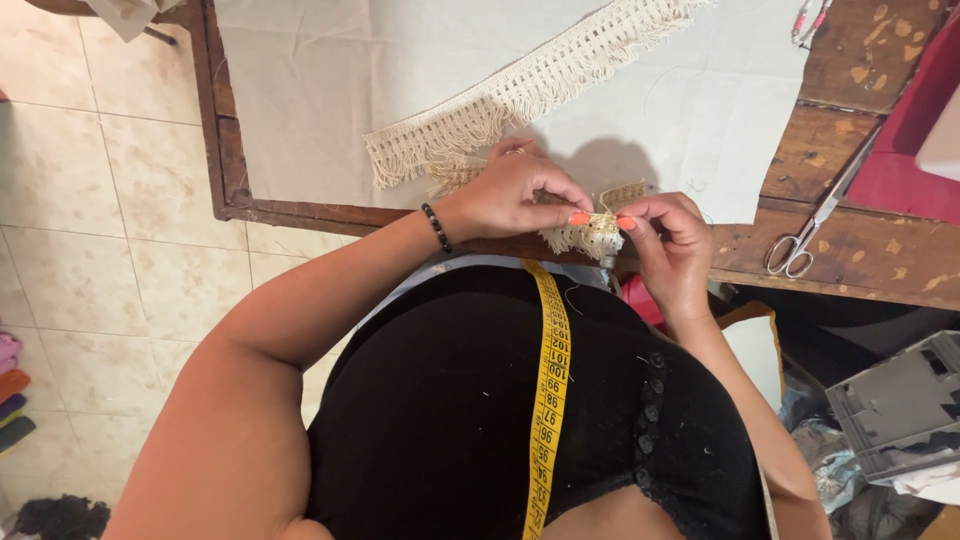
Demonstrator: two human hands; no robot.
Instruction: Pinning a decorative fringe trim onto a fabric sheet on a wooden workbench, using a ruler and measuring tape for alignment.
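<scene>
While the tiled floor (90,200) fills the left of the view, with some coloured items at its far left edge too small to tell, the wooden table (850,250) begins beside it, its dark edge framing a sheet of pale cream fabric (330,90). Across that fabric lies a long strip of cream fringe trim (520,95), running diagonally from near the table's front edge up toward the top of the view.

At the table's front edge, the left hand (515,195), with a dark beaded bracelet (436,228) on its wrist, has its fingers closed together in a pinch on a short piece of fringe trim (590,235). Just beside it, the right hand (670,240) pinches the same piece from the other side, thumb and forefinger pressed on its edge. The two hands nearly meet, the orange-painted nails almost touching over the piece, which is held just above the table edge, its tassels hanging down.

Below the hands, a yellow measuring tape (550,400) hangs down over the person's black top (450,420).

Farther right, metal scissors (815,215) lie on the bare, paint-flecked wood, well apart from the hands. At the far right sits a red object (915,150), partly out of view, and lower down a grey plastic part (900,400).
</scene>
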